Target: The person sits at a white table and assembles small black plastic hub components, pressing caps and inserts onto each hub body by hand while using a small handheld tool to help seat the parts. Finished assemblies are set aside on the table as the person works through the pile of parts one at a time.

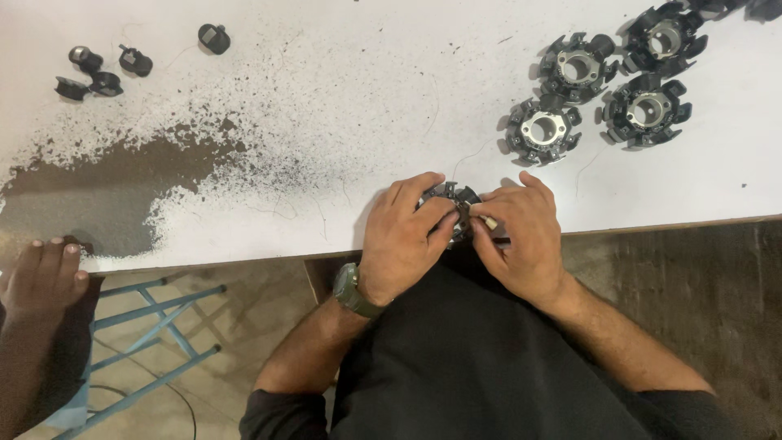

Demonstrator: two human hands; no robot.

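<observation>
Stator [453, 197] between both hands' grips

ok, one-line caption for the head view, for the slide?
Both hands, left and right, grip a black toothed ring part at the white table's edge.

Worn white table [326, 90], blue stool [155, 326]

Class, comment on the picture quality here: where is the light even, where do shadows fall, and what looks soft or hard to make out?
Head view: light falls evenly on the white table, no harsh glare; the left hand and right hand cast soft shadows beside them; the dark toothed ring between them is mostly hidden; the four similar rings top right look sharp enough; the floor is dim.
</observation>
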